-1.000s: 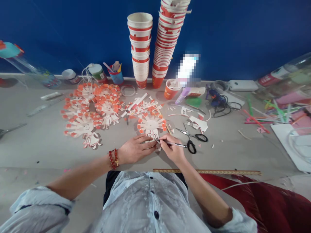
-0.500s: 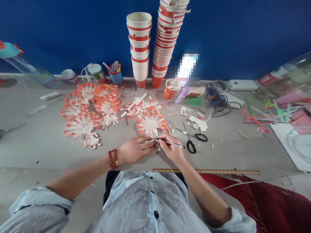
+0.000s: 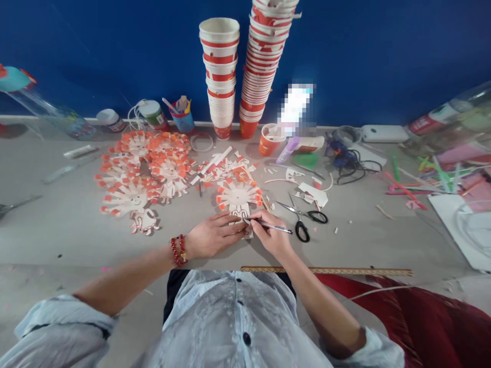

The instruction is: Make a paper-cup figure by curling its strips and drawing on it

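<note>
My right hand [image 3: 273,235] grips a pen [image 3: 272,225], its tip resting on a white paper piece [image 3: 238,210] with a dark outline drawn on it. My left hand [image 3: 215,235] lies flat with fingers stretched over the left and lower part of that paper, which is partly hidden. Just above the paper sits a fringed paper-cup disc [image 3: 238,194] with orange tips. To the left lie several finished-looking paper figures [image 3: 143,220] with similar orange-tipped discs [image 3: 130,197]. Black-handled scissors [image 3: 301,217] rest open to the right of my right hand.
Two tall stacks of paper cups [image 3: 221,76] stand against the blue wall. Paper scraps [image 3: 230,168] lie behind the disc. A glue gun [image 3: 341,156] with its cord, a purple marker [image 3: 287,150] and a white tray [image 3: 456,230] are to the right. A patterned strip [image 3: 345,271] runs along the front edge.
Hardly anything differs. Both hands hold their places, and the pen tip stays at nearly the same spot on the paper.
</note>
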The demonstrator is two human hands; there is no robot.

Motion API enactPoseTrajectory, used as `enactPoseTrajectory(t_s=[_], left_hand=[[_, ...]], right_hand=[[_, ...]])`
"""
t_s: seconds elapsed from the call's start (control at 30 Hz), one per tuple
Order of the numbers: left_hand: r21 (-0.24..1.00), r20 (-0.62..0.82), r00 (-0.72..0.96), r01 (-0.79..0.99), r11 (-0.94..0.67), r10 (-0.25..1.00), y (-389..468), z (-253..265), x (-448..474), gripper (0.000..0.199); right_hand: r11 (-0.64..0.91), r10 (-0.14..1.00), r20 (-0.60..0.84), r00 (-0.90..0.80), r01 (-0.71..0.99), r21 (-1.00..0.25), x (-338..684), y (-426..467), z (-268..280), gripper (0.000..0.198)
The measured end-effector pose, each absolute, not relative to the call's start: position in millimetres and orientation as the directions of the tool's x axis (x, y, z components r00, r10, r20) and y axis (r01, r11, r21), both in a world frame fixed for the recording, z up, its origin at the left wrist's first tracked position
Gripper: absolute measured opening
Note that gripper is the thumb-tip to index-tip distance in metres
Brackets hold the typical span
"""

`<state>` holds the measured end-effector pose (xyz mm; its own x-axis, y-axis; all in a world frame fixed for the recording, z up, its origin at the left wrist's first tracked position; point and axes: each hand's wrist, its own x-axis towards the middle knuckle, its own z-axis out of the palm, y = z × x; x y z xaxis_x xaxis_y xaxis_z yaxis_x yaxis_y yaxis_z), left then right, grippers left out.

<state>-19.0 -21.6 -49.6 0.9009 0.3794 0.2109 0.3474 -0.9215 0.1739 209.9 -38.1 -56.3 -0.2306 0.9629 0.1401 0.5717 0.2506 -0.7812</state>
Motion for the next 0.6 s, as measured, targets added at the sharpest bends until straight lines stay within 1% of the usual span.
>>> enactPoseTrajectory(t_s=[0.33, 0.6], left_hand=[[0.191, 0.188, 0.907, 0.341, -0.920, 0.376, -20.8, -48.2, -19.6, 0.044], [0.179, 0.177, 0.912, 0.341, -0.923, 0.371, -20.7, -49.5, -19.8, 0.043]], right_hand=[[0.260, 0.961, 0.143, -0.238, 0.585, -0.768, 209.9, -37.8, -55.9, 0.011], [0.259, 0.962, 0.159, -0.223, 0.548, -0.795, 210.5, -38.1, -57.1, 0.009]])
